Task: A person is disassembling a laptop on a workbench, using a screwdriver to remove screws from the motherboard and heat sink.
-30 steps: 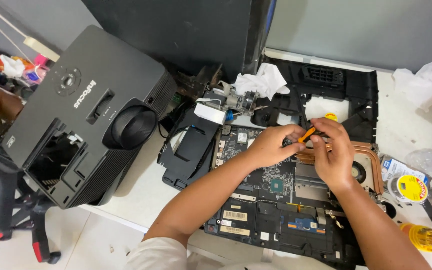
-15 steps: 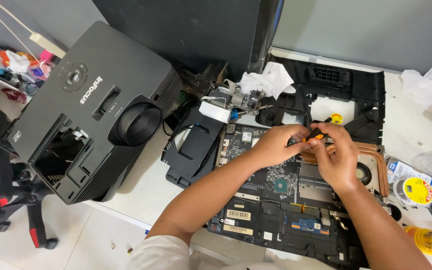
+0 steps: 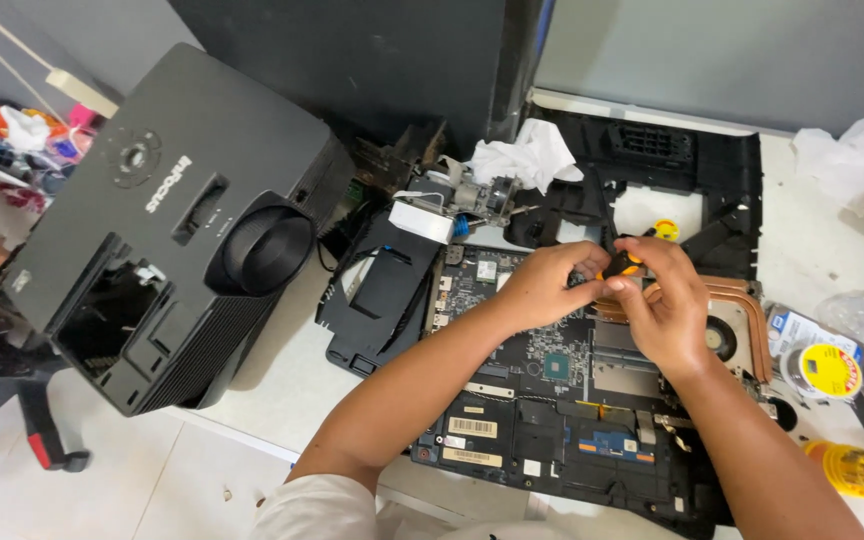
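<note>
Head view: right hand (image 3: pixel 664 310) has its grip clenched on an orange-handled screwdriver (image 3: pixel 624 264), held over the upper middle of the opened laptop motherboard (image 3: pixel 552 400) on the counter (image 3: pixel 292 380). Left hand (image 3: pixel 544 285) pinches at the screwdriver's lower end, touching the right hand; tip is hidden. Copper heat pipes (image 3: pixel 742 300) just right of the grip, black projector (image 3: pixel 167 220) well left.

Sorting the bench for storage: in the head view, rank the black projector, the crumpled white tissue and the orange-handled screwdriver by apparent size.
1. Black projector, by far the largest.
2. Crumpled white tissue.
3. Orange-handled screwdriver, smallest, though both hands hide part of it.
</note>
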